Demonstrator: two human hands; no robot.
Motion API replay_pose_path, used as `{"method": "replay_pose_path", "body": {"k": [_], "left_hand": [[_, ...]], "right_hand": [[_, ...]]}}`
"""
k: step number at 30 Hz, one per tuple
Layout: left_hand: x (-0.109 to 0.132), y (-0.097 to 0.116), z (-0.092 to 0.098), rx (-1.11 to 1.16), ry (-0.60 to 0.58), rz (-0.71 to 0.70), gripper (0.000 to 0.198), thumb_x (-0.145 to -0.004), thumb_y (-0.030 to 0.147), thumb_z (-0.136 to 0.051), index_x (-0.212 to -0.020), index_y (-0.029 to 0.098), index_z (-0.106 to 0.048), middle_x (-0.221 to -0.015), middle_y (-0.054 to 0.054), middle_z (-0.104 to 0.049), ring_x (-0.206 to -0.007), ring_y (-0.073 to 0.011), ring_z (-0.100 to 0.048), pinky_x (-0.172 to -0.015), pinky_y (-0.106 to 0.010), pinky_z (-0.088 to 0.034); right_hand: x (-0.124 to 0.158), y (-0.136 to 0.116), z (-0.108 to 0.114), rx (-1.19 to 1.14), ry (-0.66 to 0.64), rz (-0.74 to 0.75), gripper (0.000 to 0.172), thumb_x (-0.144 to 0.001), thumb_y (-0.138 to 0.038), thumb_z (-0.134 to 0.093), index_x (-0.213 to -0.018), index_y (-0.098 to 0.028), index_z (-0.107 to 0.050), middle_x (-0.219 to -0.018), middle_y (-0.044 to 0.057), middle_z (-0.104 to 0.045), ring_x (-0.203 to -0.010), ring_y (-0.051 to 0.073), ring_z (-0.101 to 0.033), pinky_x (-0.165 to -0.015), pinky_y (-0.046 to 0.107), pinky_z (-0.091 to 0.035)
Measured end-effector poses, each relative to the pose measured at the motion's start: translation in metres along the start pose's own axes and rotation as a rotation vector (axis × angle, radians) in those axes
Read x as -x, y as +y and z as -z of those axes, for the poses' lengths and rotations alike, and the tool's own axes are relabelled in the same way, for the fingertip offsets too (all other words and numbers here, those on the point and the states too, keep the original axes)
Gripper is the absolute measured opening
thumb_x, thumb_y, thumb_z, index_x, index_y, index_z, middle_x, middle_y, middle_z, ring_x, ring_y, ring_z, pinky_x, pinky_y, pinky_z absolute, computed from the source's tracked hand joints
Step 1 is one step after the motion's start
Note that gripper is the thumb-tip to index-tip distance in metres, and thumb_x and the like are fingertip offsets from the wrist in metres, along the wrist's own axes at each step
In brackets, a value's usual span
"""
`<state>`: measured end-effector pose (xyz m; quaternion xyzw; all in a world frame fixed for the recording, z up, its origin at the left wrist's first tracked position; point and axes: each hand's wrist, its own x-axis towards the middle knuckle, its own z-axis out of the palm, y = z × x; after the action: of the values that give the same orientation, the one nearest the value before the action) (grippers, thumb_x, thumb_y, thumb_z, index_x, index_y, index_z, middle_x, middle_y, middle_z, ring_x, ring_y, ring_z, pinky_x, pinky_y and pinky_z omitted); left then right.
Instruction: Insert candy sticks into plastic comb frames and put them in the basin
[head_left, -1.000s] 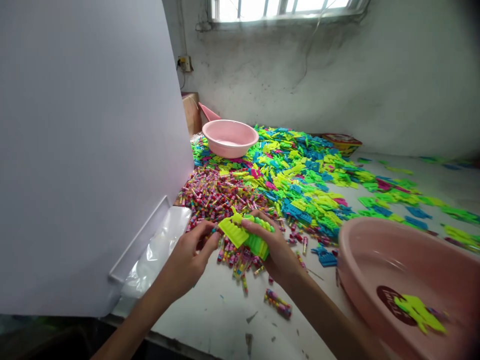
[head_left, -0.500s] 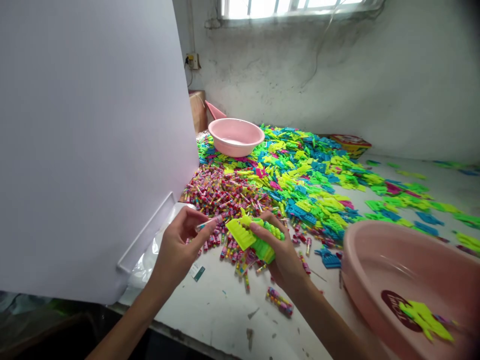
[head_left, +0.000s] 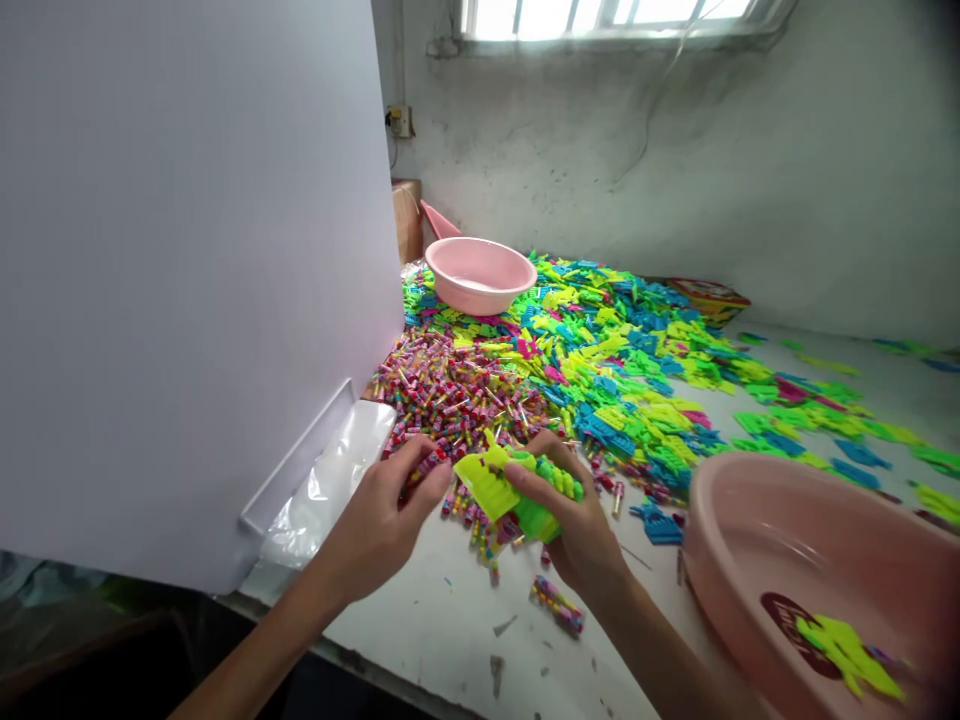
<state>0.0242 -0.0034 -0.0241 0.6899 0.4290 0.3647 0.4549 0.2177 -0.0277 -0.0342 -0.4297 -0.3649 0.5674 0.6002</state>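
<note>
My right hand (head_left: 570,530) is shut around a neon yellow-green plastic toy piece (head_left: 499,490), which has a comb-like yellow part and a bumpy green part. My left hand (head_left: 382,525) sits close beside it, fingers curled on a small striped tube (head_left: 427,465), partly hidden by them. A pile of many such multicoloured tubes (head_left: 457,405) lies just beyond my hands on the white table (head_left: 420,640). Farther back and to the right spreads a heap of flat neon green, yellow, blue and pink plastic pieces (head_left: 615,380).
A pink basin (head_left: 750,560) holding a yellow-green piece sits at the right, and another (head_left: 476,275) stands on the heap. A white board (head_left: 187,280) rises at the left beside a clear plastic bag (head_left: 326,490). A cardboard box (head_left: 405,220) stands against the wall.
My left hand has closed in toward the toy piece, its fingers curling over the striped tube instead of pinching it out at the tips. The whole scene has shifted slightly right in view.
</note>
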Motion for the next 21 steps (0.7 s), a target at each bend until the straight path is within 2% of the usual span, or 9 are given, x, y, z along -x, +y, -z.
{"method": "replay_pose_path", "body": {"k": [4, 7, 14, 21], "left_hand": [[0.004, -0.001, -0.006, -0.069, -0.013, -0.021, 0.032, -0.077, 0.047, -0.073, -0.086, 0.021, -0.055, -0.069, 0.003, -0.050, -0.060, -0.0123, -0.042, -0.053, -0.022, -0.032], [0.004, -0.006, -0.010, -0.158, 0.029, -0.062, 0.041, -0.066, 0.048, -0.081, -0.085, 0.021, -0.058, -0.063, 0.005, -0.048, -0.055, -0.0112, -0.039, -0.048, -0.022, -0.026], [0.001, -0.006, -0.011, -0.366, 0.059, -0.096, 0.045, -0.064, 0.058, -0.079, -0.073, 0.021, -0.054, -0.051, 0.009, -0.041, -0.045, -0.0087, -0.034, -0.043, -0.022, -0.022], [0.003, -0.005, -0.012, -0.405, 0.057, -0.100, 0.050, -0.064, 0.063, -0.077, -0.072, 0.021, -0.050, -0.049, 0.009, -0.041, -0.044, -0.0082, -0.033, -0.043, -0.022, -0.023]], "right_hand": [[0.005, 0.004, -0.002, 0.041, 0.017, 0.032, 0.034, -0.068, -0.034, -0.085, -0.078, -0.024, -0.054, -0.068, -0.005, -0.060, -0.051, 0.014, -0.059, -0.040, 0.021, -0.046], [0.007, 0.010, -0.002, 0.099, 0.047, 0.120, 0.032, -0.069, -0.034, -0.085, -0.078, -0.024, -0.056, -0.072, -0.005, -0.058, -0.061, 0.013, -0.060, -0.049, 0.021, -0.048], [0.015, 0.019, -0.001, 0.261, 0.104, 0.321, 0.022, -0.074, -0.033, -0.082, -0.080, -0.026, -0.062, -0.084, -0.002, -0.063, -0.078, 0.018, -0.062, -0.067, 0.026, -0.051], [0.020, 0.027, -0.001, 0.207, 0.115, 0.325, 0.020, -0.076, -0.029, -0.080, -0.083, -0.028, -0.062, -0.087, -0.004, -0.066, -0.081, 0.018, -0.063, -0.070, 0.026, -0.050]]}}
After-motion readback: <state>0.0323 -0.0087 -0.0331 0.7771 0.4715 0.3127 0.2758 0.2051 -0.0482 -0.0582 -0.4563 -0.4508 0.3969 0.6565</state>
